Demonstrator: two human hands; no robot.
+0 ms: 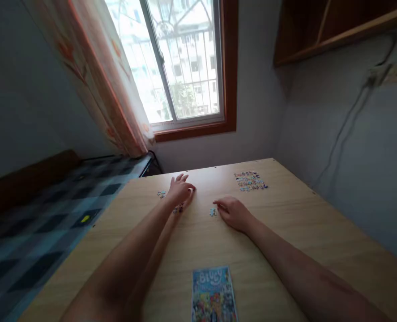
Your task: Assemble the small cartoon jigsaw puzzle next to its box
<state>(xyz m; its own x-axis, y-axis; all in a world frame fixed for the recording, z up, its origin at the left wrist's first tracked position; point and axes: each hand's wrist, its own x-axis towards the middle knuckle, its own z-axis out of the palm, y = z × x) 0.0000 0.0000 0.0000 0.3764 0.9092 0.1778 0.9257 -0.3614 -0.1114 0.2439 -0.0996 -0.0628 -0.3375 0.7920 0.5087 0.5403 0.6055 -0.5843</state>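
Note:
My left hand (pixel 181 190) is over the far part of the table, thumb and index finger pinched together and the other fingers raised. A tiny piece shows at the pinch, seemingly a jigsaw puzzle piece (pixel 194 189). Beneath that wrist lie some dark puzzle pieces (pixel 178 208), partly covered, and to the left a few light blue pieces (pixel 161 194). Resting on the tabletop, my right hand (pixel 232 213) has its index finger loosely extended, apart from the thumb. Just left of its fingertips is a small light blue cluster of puzzle pieces (pixel 213 212).
Rows of puzzle pieces (pixel 250 181) lie at the table's far right. Nearest me is a colourful picture sheet (pixel 214 295) on the wooden table (pixel 171 277). A bed with a checked cover (pixel 57 223) stands left; a window (pixel 185 67) is ahead. A cable (pixel 341 129) hangs on the right wall.

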